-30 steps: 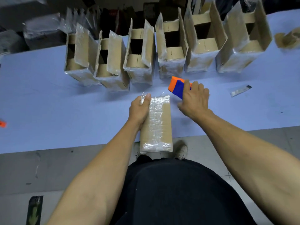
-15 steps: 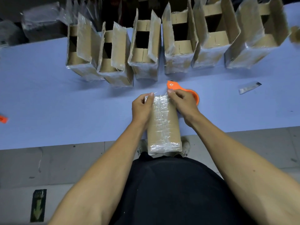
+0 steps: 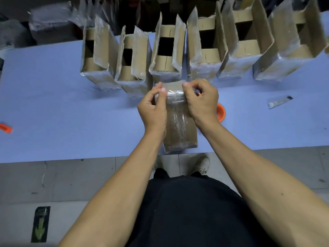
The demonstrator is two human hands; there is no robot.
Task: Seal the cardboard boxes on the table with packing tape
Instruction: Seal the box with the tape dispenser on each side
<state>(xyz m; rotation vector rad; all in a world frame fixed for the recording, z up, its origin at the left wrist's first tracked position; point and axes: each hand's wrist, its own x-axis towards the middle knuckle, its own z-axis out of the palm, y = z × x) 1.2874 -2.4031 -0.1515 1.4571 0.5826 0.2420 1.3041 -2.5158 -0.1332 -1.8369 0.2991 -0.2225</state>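
I see the blue table (image 3: 53, 104) spanning the view, with a row of six open cardboard boxes (image 3: 165, 50) standing along its far side, flaps up and glossy with clear tape. Nearer me, a closed cardboard box (image 3: 179, 132) lies flat at the table's near edge, a strip of clear packing tape (image 3: 175, 107) running along its top to the far end. My left hand (image 3: 153, 109) pinches that far end at its left corner, fingers curled; my right hand (image 3: 201, 102) pinches the right corner likewise. An orange tape dispenser (image 3: 220, 112) peeks out just beside my right hand. A small blade (image 3: 279, 101) lies well to the right, an orange object (image 3: 6, 128) far left.
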